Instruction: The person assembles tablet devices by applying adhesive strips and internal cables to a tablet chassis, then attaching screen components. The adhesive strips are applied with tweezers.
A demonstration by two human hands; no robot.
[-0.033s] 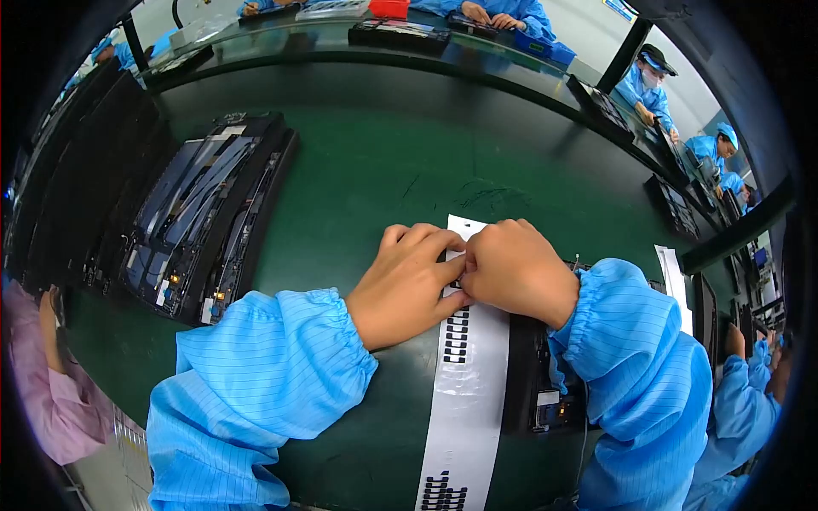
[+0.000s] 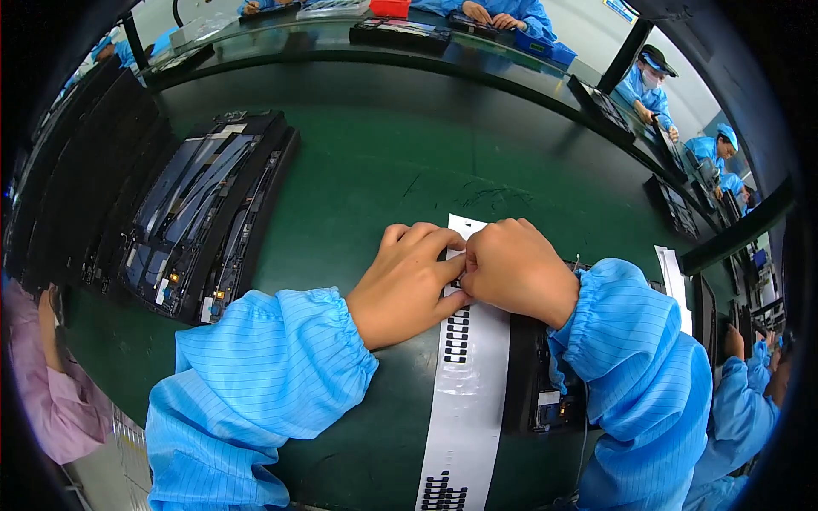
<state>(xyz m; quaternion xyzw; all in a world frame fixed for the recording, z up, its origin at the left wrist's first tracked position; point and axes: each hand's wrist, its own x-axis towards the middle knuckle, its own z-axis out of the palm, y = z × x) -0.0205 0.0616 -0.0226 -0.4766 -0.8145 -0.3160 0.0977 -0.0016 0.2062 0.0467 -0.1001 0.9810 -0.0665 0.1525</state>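
Observation:
A long white strip (image 2: 473,383) bearing rows of small black die-cut pieces (image 2: 457,334) runs lengthwise before me on the green table. My left hand (image 2: 409,285) lies over its upper part from the left, fingers bent and thumb and index drawn together at the strip. My right hand (image 2: 521,271) comes from the right, its fingers curled into a pinch that meets the left fingertips. Whatever sits between the fingertips is hidden. Under my right forearm, a black device housing (image 2: 550,400) with exposed circuit parts is partly covered.
Stacked black device housings (image 2: 200,204) with ribbon cables stand at the left. White paper strips (image 2: 675,285) lie at the right by a dark post (image 2: 740,228). A raised glass shelf edge (image 2: 341,58) crosses the back. Co-workers in blue surround the bench; a pink sleeve (image 2: 60,400) is at left.

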